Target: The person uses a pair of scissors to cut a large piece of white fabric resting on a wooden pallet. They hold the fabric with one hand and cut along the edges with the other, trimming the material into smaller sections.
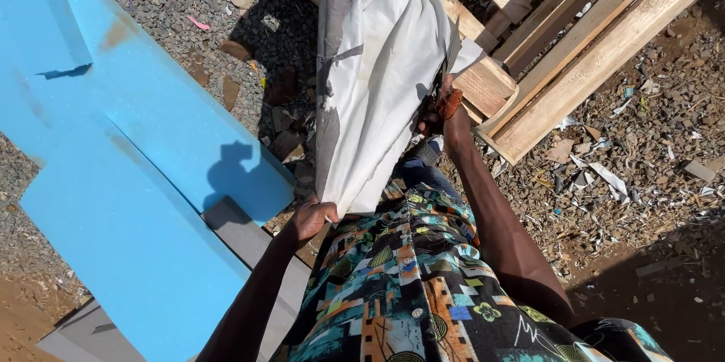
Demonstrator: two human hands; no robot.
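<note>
Left hand (313,218) pinching near corner of white sheet (381,75), fingers closed on the edge. Right hand (444,109) clamped on far edge with orange tool (451,102), beside wooden pallet (574,37). Best kept taut, clear of blue foam panel (128,173).

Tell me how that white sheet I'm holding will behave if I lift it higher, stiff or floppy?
Probably floppy: the white sheet folds and creases between your left hand and right hand. It looks thin, so likely light. Its torn grey edge suggests it could rip further if pulled.
</note>
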